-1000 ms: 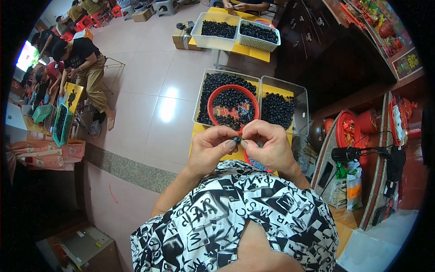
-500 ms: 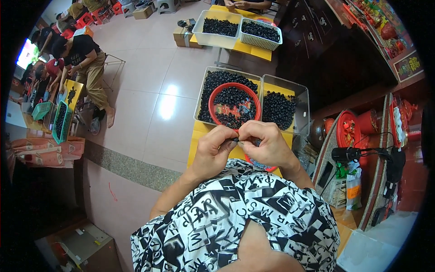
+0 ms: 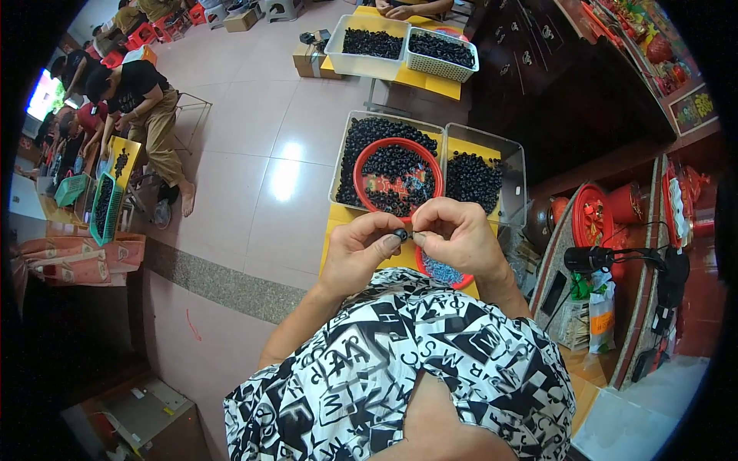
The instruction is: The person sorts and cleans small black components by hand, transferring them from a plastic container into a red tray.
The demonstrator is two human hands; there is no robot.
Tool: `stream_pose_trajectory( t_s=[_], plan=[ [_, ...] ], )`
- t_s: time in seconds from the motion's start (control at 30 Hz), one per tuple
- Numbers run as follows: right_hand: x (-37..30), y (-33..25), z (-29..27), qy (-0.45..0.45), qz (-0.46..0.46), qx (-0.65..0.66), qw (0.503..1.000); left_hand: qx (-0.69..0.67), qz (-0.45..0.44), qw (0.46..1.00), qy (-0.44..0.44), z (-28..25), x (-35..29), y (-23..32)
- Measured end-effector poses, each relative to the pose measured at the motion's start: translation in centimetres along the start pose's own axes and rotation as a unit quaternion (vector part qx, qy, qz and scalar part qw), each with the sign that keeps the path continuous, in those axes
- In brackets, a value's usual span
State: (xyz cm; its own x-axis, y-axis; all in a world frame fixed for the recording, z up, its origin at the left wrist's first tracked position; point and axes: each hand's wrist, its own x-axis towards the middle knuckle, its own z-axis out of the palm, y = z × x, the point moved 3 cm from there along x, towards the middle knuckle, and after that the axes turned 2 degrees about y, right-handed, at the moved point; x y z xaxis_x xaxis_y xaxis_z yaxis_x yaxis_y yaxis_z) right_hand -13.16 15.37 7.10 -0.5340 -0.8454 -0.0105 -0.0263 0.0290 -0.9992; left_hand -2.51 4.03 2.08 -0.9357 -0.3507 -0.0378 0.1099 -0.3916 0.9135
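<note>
My left hand [image 3: 357, 252] pinches a small round black piece [image 3: 400, 233] between thumb and forefinger. Close beside it, my right hand [image 3: 461, 240] is closed in a pinch too; whatever sits at its fingertips is too small to make out. Just beyond my hands a round red tray [image 3: 440, 181] holds loose black pieces over a patterned bottom. It rests on a clear plastic bin [image 3: 336, 180] full of similar black pieces. Partly hidden under my right hand is a red bowl [image 3: 464, 285] of tiny blue-grey parts [image 3: 440, 270].
Right of the tray, a second clear bin [image 3: 513, 138] holds more black pieces on the yellow table [image 3: 335, 230]. Farther off, a white bin [image 3: 336, 54] and a white basket [image 3: 438, 72] stand on another table. A dark cabinet and a lamp-like device [image 3: 586, 260] are at right; people work at left.
My hands have drawn slightly apart, and the right one has shifted up and right. The black piece in my left fingers and the blue-grey parts in the bowl now show more plainly.
</note>
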Motion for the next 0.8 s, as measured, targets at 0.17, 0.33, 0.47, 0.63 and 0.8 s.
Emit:
stream_pose_trajectory(
  t_s=[0.17, 0.33, 0.47, 0.63, 0.8],
  plan=[
    [0.1, 0.1, 0.2, -0.012, -0.003, -0.066, 0.998, 0.031, 0.007, 0.999, 0.002, 0.4, -0.1, 0.4],
    [0.2, -1.0, 1.2, -0.013, -0.175, -0.252, 0.952, 0.238, 0.136, 0.961, 0.017, 0.5, 0.1, 1.3],
    [0.5, -0.8, 1.1, -0.060, -0.188, -0.283, 0.939, 0.296, 0.174, 0.939, 0.004, 0.5, 0.0, 2.0],
    [1.1, 1.3, 0.0, -0.106, -0.016, 0.005, 0.994, 0.281, 0.213, 0.936, -0.001, 1.3, -0.1, 2.6],
    [1.2, 3.3, -0.4, -0.145, 0.086, 0.152, 0.974, 0.343, 0.270, 0.899, -0.030, 1.6, 0.2, 3.2]
  ],
)
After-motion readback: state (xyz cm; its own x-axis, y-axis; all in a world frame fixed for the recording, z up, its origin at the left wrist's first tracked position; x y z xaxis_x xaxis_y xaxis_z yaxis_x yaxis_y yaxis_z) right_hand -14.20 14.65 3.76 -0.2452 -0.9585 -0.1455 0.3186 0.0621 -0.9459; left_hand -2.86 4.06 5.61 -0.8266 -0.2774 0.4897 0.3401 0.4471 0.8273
